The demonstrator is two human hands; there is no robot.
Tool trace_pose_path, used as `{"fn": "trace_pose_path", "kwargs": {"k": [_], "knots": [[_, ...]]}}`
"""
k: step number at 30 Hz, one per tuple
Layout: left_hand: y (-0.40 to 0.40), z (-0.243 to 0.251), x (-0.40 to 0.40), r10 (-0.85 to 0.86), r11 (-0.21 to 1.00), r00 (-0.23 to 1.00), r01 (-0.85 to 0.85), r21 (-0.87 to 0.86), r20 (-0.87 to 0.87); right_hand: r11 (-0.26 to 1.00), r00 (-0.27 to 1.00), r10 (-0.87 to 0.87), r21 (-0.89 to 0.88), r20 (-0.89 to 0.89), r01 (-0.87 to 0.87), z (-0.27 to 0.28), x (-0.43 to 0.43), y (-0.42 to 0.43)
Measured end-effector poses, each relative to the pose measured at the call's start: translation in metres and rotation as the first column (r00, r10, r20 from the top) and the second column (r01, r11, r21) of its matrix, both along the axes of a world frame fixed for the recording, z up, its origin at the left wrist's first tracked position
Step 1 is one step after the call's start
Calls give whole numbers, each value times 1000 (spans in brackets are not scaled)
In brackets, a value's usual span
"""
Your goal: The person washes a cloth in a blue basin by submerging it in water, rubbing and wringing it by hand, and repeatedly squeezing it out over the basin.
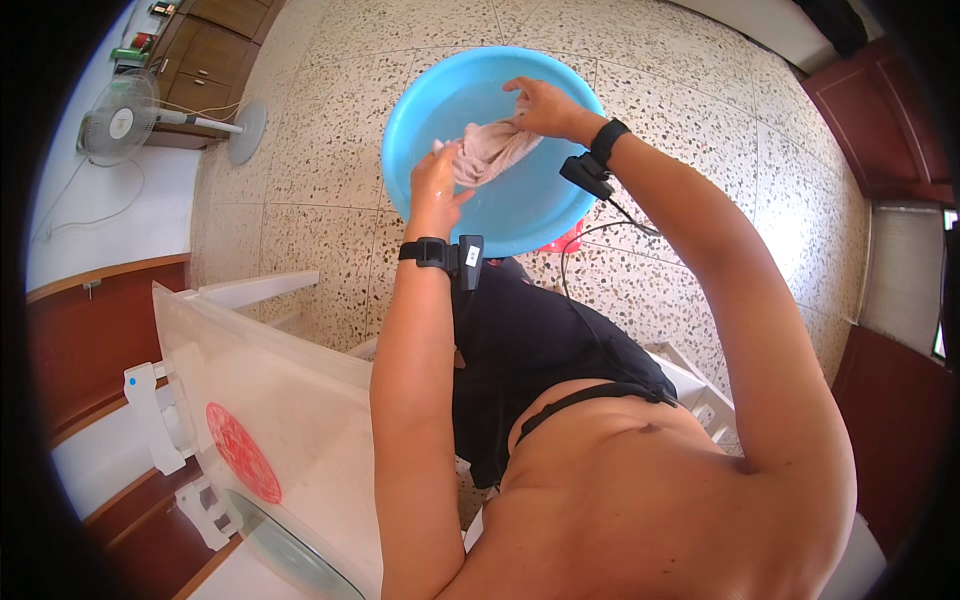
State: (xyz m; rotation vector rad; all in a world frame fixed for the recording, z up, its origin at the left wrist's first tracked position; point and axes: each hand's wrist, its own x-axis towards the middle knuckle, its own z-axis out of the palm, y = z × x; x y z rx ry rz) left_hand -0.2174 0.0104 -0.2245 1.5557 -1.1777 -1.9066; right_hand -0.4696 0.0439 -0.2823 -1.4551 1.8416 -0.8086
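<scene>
A round light-blue plastic basin [420, 112] with water in it stands on the floor in front of my knees. Over the water, a wet, pale pink cloth [491, 154] is stretched and bunched between both hands. My left hand [433, 189] grips its left end; the skin glistens with water. At the cloth's upper right end, my right hand [553, 112] holds it under the palm, thumb and forefinger spread apart. Each wrist wears a black strap with a small black device.
A white plastic table [322, 375] stands close by my left arm, with a red oval patch [244, 452] on it. A fan [124, 120] is at the far left, near wooden drawers [199, 71]. A black cable [570, 277] hangs from my right wrist. Something red [564, 238] lies beside the basin.
</scene>
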Motion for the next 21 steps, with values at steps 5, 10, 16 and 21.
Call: {"fn": "trace_pose_path", "kwargs": {"k": [5,10,16,21], "knots": [[-3,-17,3,-100,994,979,107,-33,179,986,923,-14,145,-384,76,-32,14,-2],[3,-16,-7,-8,974,997,-10,228,81,958,783,163,286,-600,19,-23,69,6],[-22,-47,-21,1,871,986,82,484,-169,968,994,108,231,-34,-97,39,82,10],[-29,-56,-28,-92,959,914,188,211,-395,1000,980,-6,24,201,1,105,112,22]]}}
